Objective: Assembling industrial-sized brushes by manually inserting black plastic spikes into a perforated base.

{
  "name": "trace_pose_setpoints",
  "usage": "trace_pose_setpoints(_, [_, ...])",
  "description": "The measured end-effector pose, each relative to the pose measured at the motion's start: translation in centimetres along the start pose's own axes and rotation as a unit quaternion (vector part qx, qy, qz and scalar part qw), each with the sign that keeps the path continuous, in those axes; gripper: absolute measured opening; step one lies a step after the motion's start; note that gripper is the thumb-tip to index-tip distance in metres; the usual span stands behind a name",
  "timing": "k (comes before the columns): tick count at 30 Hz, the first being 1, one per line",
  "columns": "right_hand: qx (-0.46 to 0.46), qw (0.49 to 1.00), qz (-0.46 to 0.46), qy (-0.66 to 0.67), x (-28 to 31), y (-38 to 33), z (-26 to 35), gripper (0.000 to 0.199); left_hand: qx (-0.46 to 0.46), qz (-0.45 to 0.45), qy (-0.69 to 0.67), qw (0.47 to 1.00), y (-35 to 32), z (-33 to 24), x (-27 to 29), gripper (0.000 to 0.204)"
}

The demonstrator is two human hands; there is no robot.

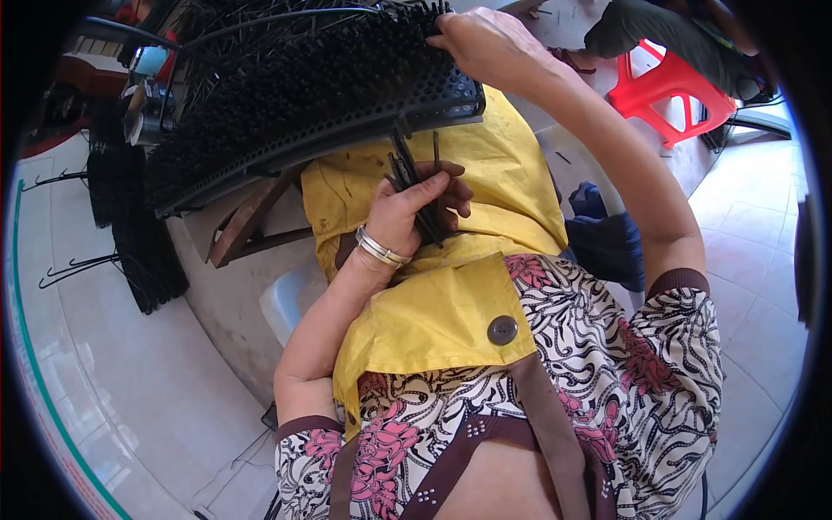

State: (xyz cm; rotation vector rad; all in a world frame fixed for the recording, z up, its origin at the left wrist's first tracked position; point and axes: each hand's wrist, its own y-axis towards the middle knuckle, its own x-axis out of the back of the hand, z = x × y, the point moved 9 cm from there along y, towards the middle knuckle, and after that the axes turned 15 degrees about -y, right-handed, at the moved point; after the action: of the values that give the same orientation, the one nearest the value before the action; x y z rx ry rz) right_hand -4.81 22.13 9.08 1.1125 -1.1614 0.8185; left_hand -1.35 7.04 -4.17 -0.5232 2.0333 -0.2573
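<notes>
The left hand [407,217] grips a bundle of thin black plastic pins [416,186], long axes pointing up toward the black perforated pin-filled board [303,95] just above; the right hand's fingers [446,39], nearer, pinch its top edge.

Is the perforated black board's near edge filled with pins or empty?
Empty: the perforated black board shows open holes along its near edge, while upright pins crowd the rest.

Small home workshop: tiled floor [130,381], red plastic stool [667,91], stacked black brush bundles [139,234].

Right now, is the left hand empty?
No, the left hand is closed around a bundle of thin black sticks over the yellow apron.
</notes>
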Motion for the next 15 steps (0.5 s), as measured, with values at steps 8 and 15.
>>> trace_pose_setpoints(8, [-0.03,0.929,0.092,0.357,-2.7,-6.4,2.7,0.02,0.011,0.021,-0.003,1.0,-0.1,0.1,-0.1,0.024])
trace_pose_setpoints(15, [-0.148,0.861,-0.007,0.486,-2.6,-7.9,0.3,0.007,0.034,0.028,-0.033,0.998,-0.2,0.8,-0.3,0.027])
